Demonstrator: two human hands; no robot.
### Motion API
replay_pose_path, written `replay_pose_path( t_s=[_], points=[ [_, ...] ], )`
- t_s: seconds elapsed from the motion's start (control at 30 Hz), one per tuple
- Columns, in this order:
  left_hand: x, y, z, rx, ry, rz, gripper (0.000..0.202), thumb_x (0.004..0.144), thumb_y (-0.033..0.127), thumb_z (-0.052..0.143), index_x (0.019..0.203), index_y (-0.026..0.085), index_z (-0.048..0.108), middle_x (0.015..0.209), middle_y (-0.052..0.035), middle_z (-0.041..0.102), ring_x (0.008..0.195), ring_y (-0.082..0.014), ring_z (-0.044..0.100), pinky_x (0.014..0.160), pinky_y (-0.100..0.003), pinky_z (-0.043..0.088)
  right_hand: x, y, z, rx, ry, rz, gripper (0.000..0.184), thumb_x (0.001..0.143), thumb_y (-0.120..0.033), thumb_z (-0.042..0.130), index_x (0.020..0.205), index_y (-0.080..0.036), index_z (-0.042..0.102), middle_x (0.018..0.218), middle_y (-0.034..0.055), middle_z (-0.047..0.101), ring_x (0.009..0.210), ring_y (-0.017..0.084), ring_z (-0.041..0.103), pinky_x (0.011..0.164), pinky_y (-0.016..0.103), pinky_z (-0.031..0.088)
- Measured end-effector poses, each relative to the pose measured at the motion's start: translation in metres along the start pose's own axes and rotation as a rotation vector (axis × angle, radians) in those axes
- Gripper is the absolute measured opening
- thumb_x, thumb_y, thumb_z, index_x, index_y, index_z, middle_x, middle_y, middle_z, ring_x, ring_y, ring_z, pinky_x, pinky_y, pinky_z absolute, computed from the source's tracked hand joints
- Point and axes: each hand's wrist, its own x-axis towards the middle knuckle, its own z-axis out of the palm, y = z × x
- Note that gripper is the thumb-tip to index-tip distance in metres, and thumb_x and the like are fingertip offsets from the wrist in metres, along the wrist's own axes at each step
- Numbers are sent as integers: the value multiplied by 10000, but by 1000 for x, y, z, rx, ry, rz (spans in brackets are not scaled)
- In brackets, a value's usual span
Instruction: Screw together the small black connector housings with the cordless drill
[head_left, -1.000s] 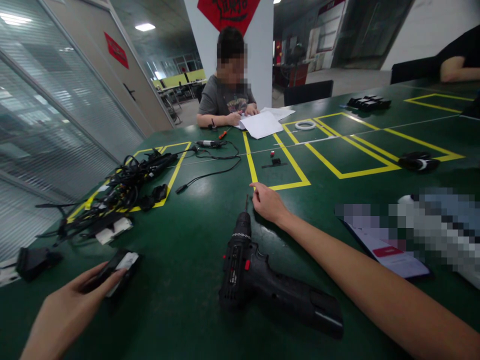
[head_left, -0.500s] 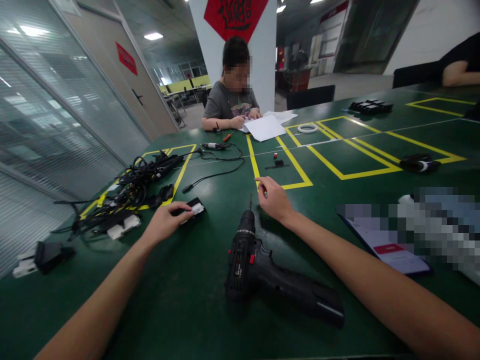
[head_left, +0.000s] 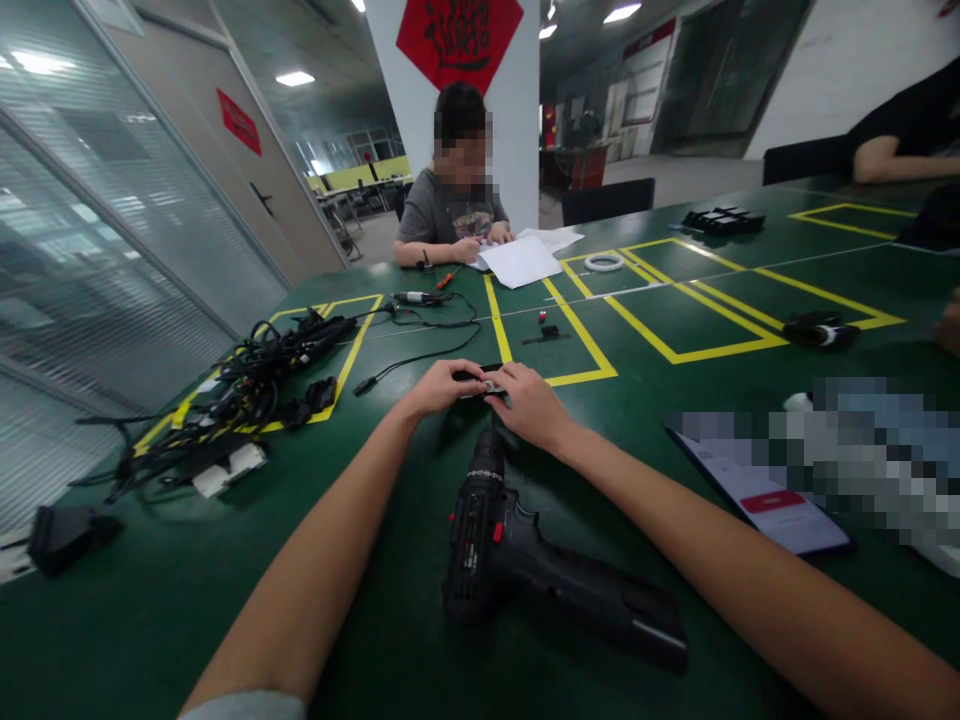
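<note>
Both hands meet above the table, just beyond the tip of a black cordless drill (head_left: pixel 480 545) lying on its side. My left hand (head_left: pixel 442 388) is closed on one end of a small black-and-white part (head_left: pixel 474 393). From the other side my right hand (head_left: pixel 531 402) pinches the same part, its fingertips meeting those of the left. Most of the part is hidden by the fingers, so its exact kind does not show. The drill's bit points toward the hands.
A tangle of black cables (head_left: pixel 277 365) fills the left side. A phone (head_left: pixel 757 490) lies at the right. Yellow tape (head_left: pixel 611 375) marks rectangles on the green table (head_left: pixel 360 600). Across it a person (head_left: pixel 450 215) writes on paper (head_left: pixel 521 262); a white tape roll (head_left: pixel 604 262) lies nearby.
My left hand has carried the black-and-white part rightward to the middle. My right hand has shifted slightly left and closed on it. The view has turned a little.
</note>
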Motion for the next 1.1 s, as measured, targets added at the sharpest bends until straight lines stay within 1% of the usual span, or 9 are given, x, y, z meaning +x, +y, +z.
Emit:
replay_pose_path(
  t_s=[0.17, 0.23, 0.37, 0.5, 0.63, 0.77, 0.9, 1.1],
  points=[
    [12, 1, 10, -27, 9, 16, 342, 680, 416, 756, 876, 136, 743, 963, -75, 713, 931, -215, 616, 891, -344, 458, -1, 12, 4, -47, -28, 7, 298, 916, -179, 564, 1196, -178, 665, 1004, 101, 611, 989, 260, 518, 875, 375, 428],
    [13, 1, 12, -57, 21, 7, 318, 666, 399, 765, 843, 134, 746, 959, -80, 710, 927, -217, 616, 891, -351, 459, -2, 15, 6, -58, -33, 11, 325, 916, -176, 560, 1227, -176, 654, 1002, 105, 605, 989, 262, 509, 879, 377, 427],
    [14, 4, 13, -122, 27, -22, 281, 644, 365, 775, 814, 143, 755, 990, -83, 708, 937, -220, 616, 909, -365, 453, -4, 16, 10, -64, -25, 26, 411, 919, -169, 557, 1330, -171, 583, 1020, 104, 597, 997, 260, 503, 887, 375, 433],
    [12, 11, 12, -148, 20, -62, 253, 604, 332, 792, 774, 147, 762, 1001, -85, 715, 961, -232, 614, 920, -368, 447, -4, 16, 11, -40, -4, 24, 374, 919, -152, 546, 1289, -149, 600, 1032, 109, 598, 1001, 261, 507, 891, 378, 444],
    [11, 15, 10, -173, -1, -86, 280, 613, 343, 783, 810, 145, 770, 932, -82, 732, 899, -224, 621, 881, -363, 454, -4, 16, 12, -30, 4, 24, 332, 926, -146, 527, 1247, -128, 613, 1031, 118, 597, 1000, 264, 512, 892, 380, 451],
    [11, 14, 8, -199, -34, -99, 299, 624, 340, 781, 848, 142, 775, 929, -81, 741, 861, -210, 625, 851, -345, 452, -4, 15, 13, -36, 13, 32, 302, 931, -164, 536, 1216, -120, 627, 1023, 124, 597, 997, 270, 516, 883, 383, 453],
    [14, 10, 7, -248, -30, -110, 310, 627, 345, 786, 866, 149, 779, 927, -77, 744, 848, -203, 627, 825, -333, 455, -2, 15, 13, -47, 16, 36, 295, 928, -181, 552, 1209, -140, 632, 1019, 116, 600, 988, 271, 518, 872, 388, 456],
    [18, 4, 7, -326, -8, -161, 331, 610, 347, 801, 868, 140, 782, 894, -86, 748, 815, -202, 624, 798, -339, 456, 0, 13, 14, -83, 23, 61, 273, 913, -192, 587, 1172, -132, 650, 1006, 114, 601, 980, 269, 522, 861, 376, 458]
  ],
)
